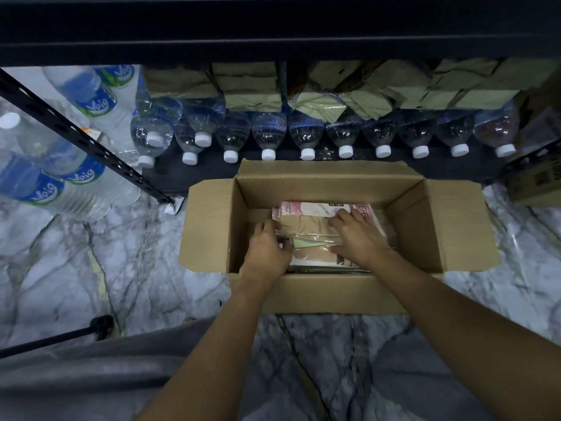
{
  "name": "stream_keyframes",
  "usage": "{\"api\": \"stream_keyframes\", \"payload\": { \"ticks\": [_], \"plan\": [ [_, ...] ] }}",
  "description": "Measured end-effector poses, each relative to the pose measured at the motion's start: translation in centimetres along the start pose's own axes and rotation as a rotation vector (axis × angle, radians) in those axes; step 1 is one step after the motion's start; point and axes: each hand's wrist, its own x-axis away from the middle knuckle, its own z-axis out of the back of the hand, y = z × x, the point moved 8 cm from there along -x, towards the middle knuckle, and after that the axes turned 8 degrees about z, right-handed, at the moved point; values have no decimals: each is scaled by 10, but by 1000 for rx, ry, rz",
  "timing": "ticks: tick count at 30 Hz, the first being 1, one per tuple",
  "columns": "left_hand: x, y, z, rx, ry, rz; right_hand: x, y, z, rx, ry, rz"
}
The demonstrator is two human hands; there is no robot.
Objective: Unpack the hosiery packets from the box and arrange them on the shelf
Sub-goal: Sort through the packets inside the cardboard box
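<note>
Head view: inside the open box [334, 291], left hand [267, 247] and right hand [358, 235] grip the top hosiery packet [306, 226] at opposite sides.

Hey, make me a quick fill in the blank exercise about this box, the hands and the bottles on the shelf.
The hosiery packets lie in an open box made of ___.
The left hand and the right hand are both inside the box, on the ___.
The water bottles lying on the shelf have caps coloured ___.
Missing words: cardboard; packets; white.
</note>
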Motion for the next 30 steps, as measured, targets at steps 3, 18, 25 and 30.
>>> {"api": "stream_keyframes", "payload": {
  "ticks": [3,18,25,30],
  "plan": [
    [0,2,1,-38,9,-21,-1,4,0,-51,14,4],
    [-1,3,11,85,26,-45,-7,25,14,-122,100,81],
    [-4,0,12,142,38,-51,-4,22,21,35,151,112],
    [-10,-5,10,153,58,-38,-8,14,24,156,156,104]
  ]
}}
